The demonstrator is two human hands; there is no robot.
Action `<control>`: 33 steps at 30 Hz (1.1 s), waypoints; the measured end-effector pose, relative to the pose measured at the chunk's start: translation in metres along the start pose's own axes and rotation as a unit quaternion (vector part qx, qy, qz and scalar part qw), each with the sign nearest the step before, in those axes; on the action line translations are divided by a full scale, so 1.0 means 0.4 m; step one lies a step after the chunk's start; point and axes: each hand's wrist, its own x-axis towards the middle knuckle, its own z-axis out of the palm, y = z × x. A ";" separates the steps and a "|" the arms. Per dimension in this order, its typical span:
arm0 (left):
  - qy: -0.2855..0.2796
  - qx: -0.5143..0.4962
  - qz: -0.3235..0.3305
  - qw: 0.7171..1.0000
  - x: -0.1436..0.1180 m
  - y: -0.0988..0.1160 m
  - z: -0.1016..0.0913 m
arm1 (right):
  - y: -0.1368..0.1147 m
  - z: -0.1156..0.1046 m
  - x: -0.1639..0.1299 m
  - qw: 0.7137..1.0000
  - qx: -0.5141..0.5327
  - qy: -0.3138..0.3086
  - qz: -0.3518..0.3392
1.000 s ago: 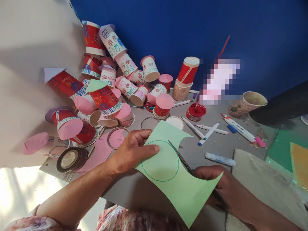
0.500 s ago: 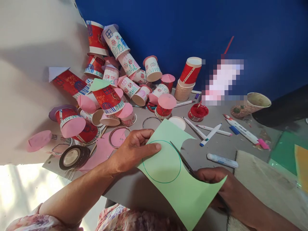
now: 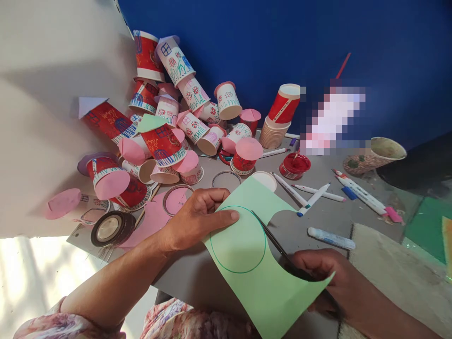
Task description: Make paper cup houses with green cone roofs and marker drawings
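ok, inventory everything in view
Paper: 1, green, front
Scissors: 1, dark, front
Decorated cups: many, red/white, left
Cup stack: 1, red/tan, back
Paint pot: 1, red, right
Patterned cup: 1, whitish, right
Markers: several, mostly white, right
Tube: 1, white, right
Lid: 1, white, centre
Rings: 2, grey, left
Roll: 1, black, left
Offcuts: 1+, pink, left
Cloth: 1, beige, right
Sheets: 2, green/orange, right
Cylinder: 1, black, right
Table: 1, grey, underneath
Left hand: 1, bare, on paper
Right hand: 1, bare, on scissors
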 end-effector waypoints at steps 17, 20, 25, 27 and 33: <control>-0.041 0.019 0.002 0.999 0.005 -0.008 -0.008 | -0.022 0.001 -0.010 0.996 0.062 -0.044 0.040; -0.051 0.008 -0.002 0.999 0.005 -0.010 -0.007 | -0.020 -0.001 -0.011 0.997 0.060 -0.045 0.033; -0.053 0.011 0.000 0.999 0.005 -0.007 -0.006 | -0.002 -0.007 -0.006 0.995 0.074 -0.056 0.026; -0.053 0.016 0.001 0.998 0.004 -0.005 -0.007 | 0.006 -0.012 -0.002 0.995 0.075 -0.067 0.027; -0.053 0.045 -0.005 0.998 0.004 -0.001 -0.008 | 0.025 -0.025 0.001 0.995 0.048 -0.080 0.023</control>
